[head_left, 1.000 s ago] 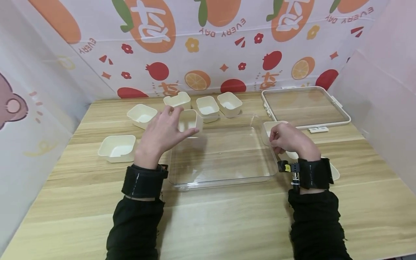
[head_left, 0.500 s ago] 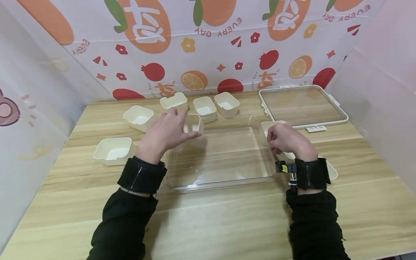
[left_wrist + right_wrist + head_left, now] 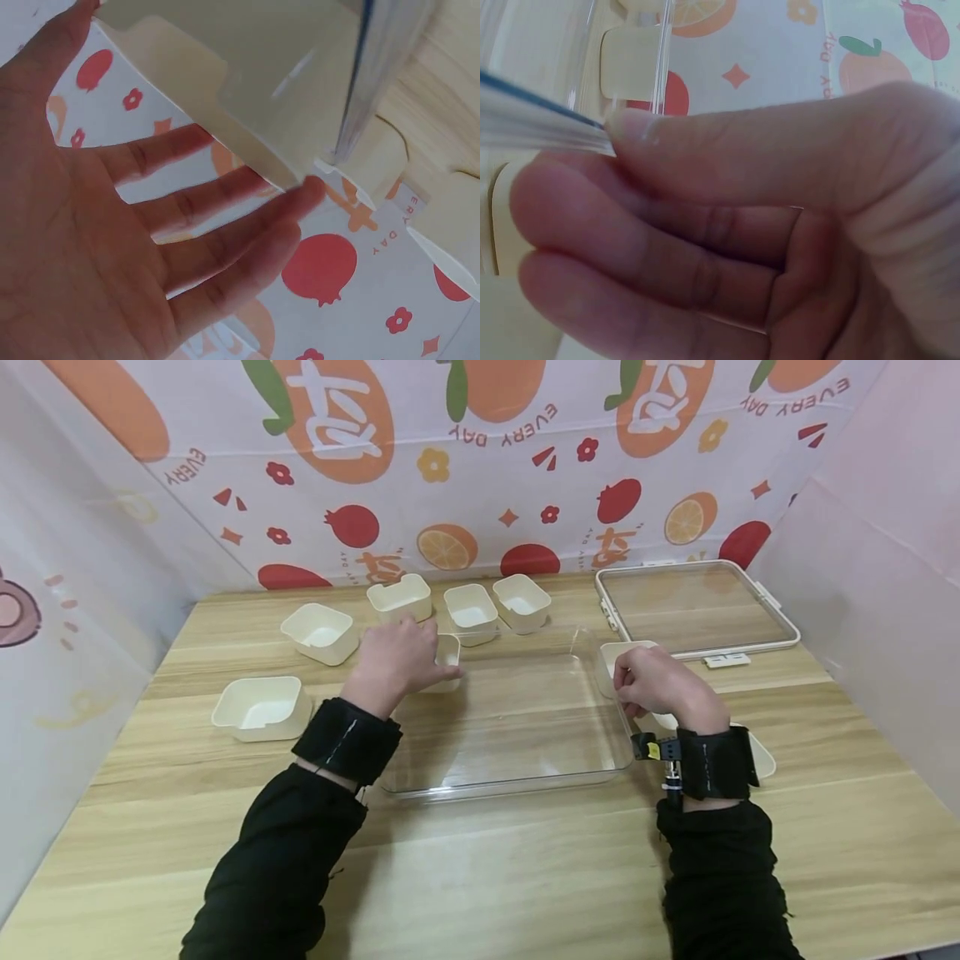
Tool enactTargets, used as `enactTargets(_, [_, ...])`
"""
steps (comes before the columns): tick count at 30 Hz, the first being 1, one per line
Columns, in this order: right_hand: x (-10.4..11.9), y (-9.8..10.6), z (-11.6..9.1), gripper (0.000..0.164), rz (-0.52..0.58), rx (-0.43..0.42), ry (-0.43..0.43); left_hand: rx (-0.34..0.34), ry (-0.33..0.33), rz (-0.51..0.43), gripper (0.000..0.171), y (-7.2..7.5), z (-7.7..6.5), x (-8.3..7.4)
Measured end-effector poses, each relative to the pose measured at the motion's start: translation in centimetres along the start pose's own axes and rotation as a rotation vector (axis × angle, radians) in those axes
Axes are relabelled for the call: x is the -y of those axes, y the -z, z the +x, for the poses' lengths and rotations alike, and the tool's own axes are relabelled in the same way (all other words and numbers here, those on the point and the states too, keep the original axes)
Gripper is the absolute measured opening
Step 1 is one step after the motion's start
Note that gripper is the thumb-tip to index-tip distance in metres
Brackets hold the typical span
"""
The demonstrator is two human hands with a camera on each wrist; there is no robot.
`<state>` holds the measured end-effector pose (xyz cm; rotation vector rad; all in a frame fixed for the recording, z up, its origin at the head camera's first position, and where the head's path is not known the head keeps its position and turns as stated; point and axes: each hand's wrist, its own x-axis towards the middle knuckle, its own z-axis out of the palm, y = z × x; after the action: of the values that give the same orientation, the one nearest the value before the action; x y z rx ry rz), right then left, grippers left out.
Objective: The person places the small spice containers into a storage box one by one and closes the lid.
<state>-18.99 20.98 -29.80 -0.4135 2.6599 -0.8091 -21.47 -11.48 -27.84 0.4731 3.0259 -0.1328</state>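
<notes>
A clear rectangular plastic box (image 3: pixel 517 781) stands mid-table in the head view. At its far left corner my left hand (image 3: pixel 397 662) holds a small cream bin (image 3: pixel 448 653), thumb and fingers spread across it. The left wrist view has this bin (image 3: pixel 255 67) between the thumb and the fingertips, low inside the box's left side in the head view. My right hand (image 3: pixel 660 683) pinches the box's right wall; in the right wrist view thumb and forefinger meet on the clear edge (image 3: pixel 547 112). Most of the left fingers are hidden in the head view.
Two cream bins, a near one (image 3: pixel 261 710) and a farther one (image 3: pixel 321 633), stand left of the box. Several more, including a notched bin (image 3: pixel 401 600), line its back. Others, such as a bin (image 3: pixel 609 664), lie around my right hand. A framed clear lid (image 3: pixel 697 610) lies back right.
My left hand has moved slightly right and lowered the cream bin into the box's far left corner. The right hand keeps its pinch on the box wall.
</notes>
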Motion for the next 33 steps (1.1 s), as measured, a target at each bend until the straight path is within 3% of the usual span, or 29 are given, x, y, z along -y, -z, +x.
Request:
enactTargets(9, [0.2, -0.2, 0.1, 0.015, -0.018, -0.001, 0.003, 0.034, 0.059, 0.074, 0.064, -0.3, 0.8, 0.1])
enactTargets(17, [0.4, -0.2, 0.0, 0.014, -0.027, 0.012, -0.005, 0.125, 0.073, 0.099, 0.059, -0.1, 1.7, -0.6])
enactTargets(25, [0.6, -0.1, 0.0, 0.013, -0.010, 0.025, -0.024, 0.204, 0.147, 0.107, 0.071, 0.1, 2.4, -1.3])
enactTargets(33, [0.4, -0.2, 0.0, 0.013, 0.004, 0.026, -0.025, 0.181, 0.154, 0.118, 0.078, -0.2, 2.5, -1.4])
